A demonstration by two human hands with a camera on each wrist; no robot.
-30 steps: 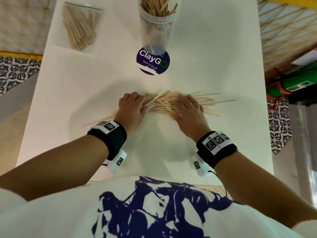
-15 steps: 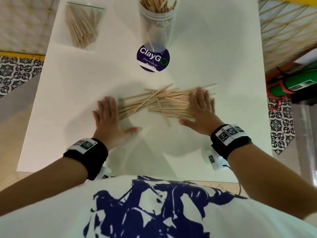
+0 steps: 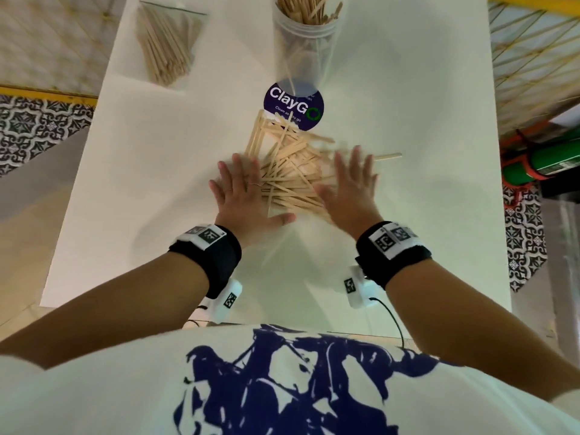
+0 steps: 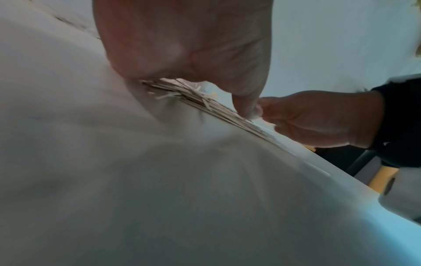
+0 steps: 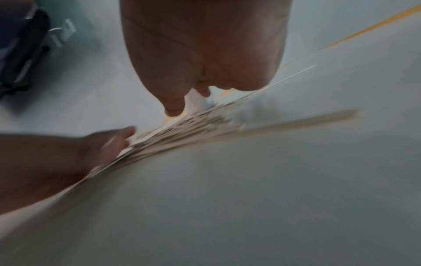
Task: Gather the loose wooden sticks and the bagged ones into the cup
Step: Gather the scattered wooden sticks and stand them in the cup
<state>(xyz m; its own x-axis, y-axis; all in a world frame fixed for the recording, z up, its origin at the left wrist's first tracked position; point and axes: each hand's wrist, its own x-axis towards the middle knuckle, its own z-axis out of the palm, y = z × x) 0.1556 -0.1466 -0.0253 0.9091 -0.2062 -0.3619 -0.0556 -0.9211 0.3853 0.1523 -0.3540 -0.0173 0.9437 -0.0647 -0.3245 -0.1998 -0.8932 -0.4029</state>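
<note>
Spanning most of the head view, the white rectangular worktop (image 3: pixel 408 215) carries everything. At its far edge stands a tall clear plastic cup (image 3: pixel 306 42), upright and already filled with pale wooden sticks; its base sits on a round dark purple sticker (image 3: pixel 293 103) printed "ClayGo". To the far left lies a clear zip-top plastic bag of wooden sticks (image 3: pixel 166 42), flat on the worktop and well apart from the cup. Near the middle, a loose heap of flat pale wooden sticks (image 3: pixel 288 171) lies criss-crossed, its far ends reaching onto the sticker, with one stick poking out to the right. The left hand (image 3: pixel 243 199) lies flat with straight, spread fingers against the left side of the heap, thumb pointing right under its near edge. The right hand (image 3: pixel 348 189), blurred, is likewise flat and open against the heap's right side. Both wrist views show the two palms low over the worktop with the sticks between them. Each wrist wears a black band (image 3: pixel 392 252) with printed square markers.
</note>
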